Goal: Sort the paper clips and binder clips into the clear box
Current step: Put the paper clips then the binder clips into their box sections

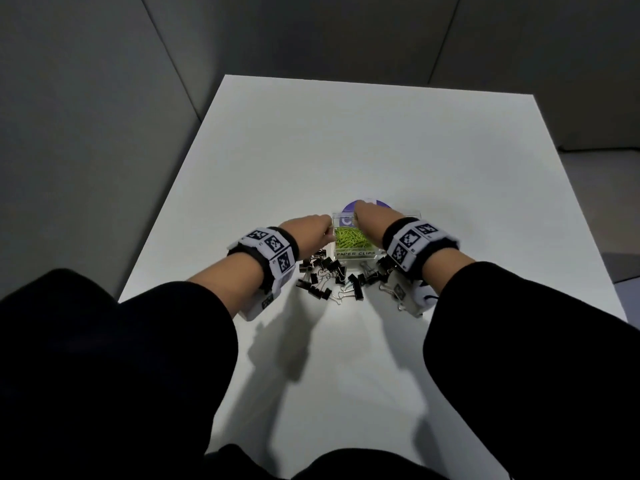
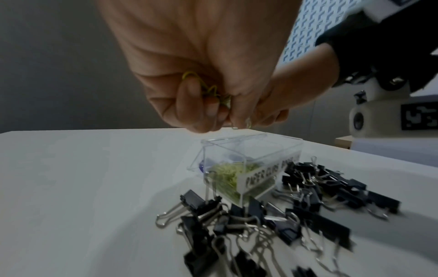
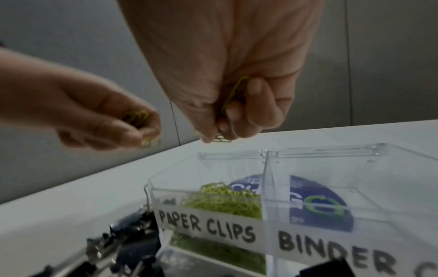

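Two hands hung above the clear box (image 3: 308,196), each clenched on a small bunch of green paper clips. The left hand (image 2: 208,75) held its paper clips (image 2: 208,90) pinched between curled fingers and thumb, just outside the box's left wall. The right hand (image 3: 232,75) held its own bunch (image 3: 234,91) the same way, over the far edge of the box, with a few clip ends poking out below the fingertips.

The box stood on the white surface (image 1: 346,150), split by a divider into two compartments. The left one, labelled "PAPER CLIPS", held a heap of green clips (image 1: 348,239). The right one was labelled "BINDER"; the rest of the word ran out of the right wrist view. A purple round sticker (image 3: 315,202) showed through the box's clear walls.

Black binder clips (image 1: 332,277) lay scattered on the surface along the near side of the box, some touching its front wall.
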`<state>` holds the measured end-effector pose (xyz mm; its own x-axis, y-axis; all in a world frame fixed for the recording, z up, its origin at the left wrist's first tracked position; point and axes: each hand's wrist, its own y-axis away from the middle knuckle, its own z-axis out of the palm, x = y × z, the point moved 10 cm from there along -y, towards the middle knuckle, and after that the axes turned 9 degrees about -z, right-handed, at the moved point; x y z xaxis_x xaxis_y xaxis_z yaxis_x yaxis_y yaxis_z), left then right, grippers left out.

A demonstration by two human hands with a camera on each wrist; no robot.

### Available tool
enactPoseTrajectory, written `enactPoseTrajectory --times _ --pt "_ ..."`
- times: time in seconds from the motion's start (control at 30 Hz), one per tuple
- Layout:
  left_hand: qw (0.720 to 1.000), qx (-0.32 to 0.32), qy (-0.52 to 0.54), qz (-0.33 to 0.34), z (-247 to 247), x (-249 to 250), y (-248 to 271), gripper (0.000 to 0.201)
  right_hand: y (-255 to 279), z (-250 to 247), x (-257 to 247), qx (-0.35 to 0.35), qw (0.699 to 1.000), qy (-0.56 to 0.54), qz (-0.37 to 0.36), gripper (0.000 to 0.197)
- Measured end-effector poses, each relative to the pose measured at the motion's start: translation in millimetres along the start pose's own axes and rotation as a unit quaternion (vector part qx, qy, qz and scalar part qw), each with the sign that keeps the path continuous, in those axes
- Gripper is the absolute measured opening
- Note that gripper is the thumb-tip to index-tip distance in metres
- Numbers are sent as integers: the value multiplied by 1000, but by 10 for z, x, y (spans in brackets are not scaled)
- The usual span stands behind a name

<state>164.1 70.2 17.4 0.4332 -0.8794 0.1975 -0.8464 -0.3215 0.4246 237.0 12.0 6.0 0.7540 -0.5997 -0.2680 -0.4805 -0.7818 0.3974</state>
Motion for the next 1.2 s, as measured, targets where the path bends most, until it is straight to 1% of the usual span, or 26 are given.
enactPoseTrajectory --times 0.07,0.13,0.23,0.3,0.37,0.43,0.5,0.57,0.67,0.73,0.8,0.87,0.9,0.97,1.07,1.13,1.2 --pt "1000 6 2 -9 -43 -38 -90 30 -74 85 -24 -25 1000 10 -4 24" --pt "1000 9 5 -16 -56 -66 -167 29 -101 126 -36 -26 999 -7 -23 24" --pt "1000 14 13 -19 -64 -49 -263 28 -44 27 -24 11 993 -98 -61 27" --pt "1000 19 15 -12 -72 8 -316 27 24 -91 47 48 982 -169 -70 28" --pt "1000 25 13 4 -83 122 -357 27 107 -217 176 88 972 -209 -69 26" --pt "999 24 11 24 -81 272 -387 26 224 -310 349 125 968 -209 -59 24" --pt "999 20 12 41 -60 409 -412 24 374 -359 538 156 969 -185 -45 23" --pt "998 11 9 60 4 510 -433 25 532 -327 751 171 970 -171 -20 23" --pt "997 -4 -8 76 121 564 -433 32 745 -186 1046 180 969 -166 23 24" --pt "996 32 -20 84 74 559 -385 31 856 -78 1208 184 969 -155 55 26" --pt "992 95 -3 86 -62 502 -301 30 943 36 1351 178 970 -139 89 31" --pt "987 148 30 60 -153 330 -225 31 990 199 1478 143 974 -126 121 42" --pt "986 156 39 38 -136 211 -201 33 1004 299 1523 115 977 -125 132 48" --pt "990 134 34 -10 35 -15 -171 41 1007 515 1567 62 980 -127 139 58" --pt "994 78 42 -64 391 -251 -93 55 1003 775 1492 6 986 -119 119 61" --pt "994 53 56 -77 570 -308 -34 60 1022 877 1398 -12 987 -112 111 60" --pt "995 27 65 -75 699 -306 22 62 1051 933 1282 -15 988 -107 107 61"
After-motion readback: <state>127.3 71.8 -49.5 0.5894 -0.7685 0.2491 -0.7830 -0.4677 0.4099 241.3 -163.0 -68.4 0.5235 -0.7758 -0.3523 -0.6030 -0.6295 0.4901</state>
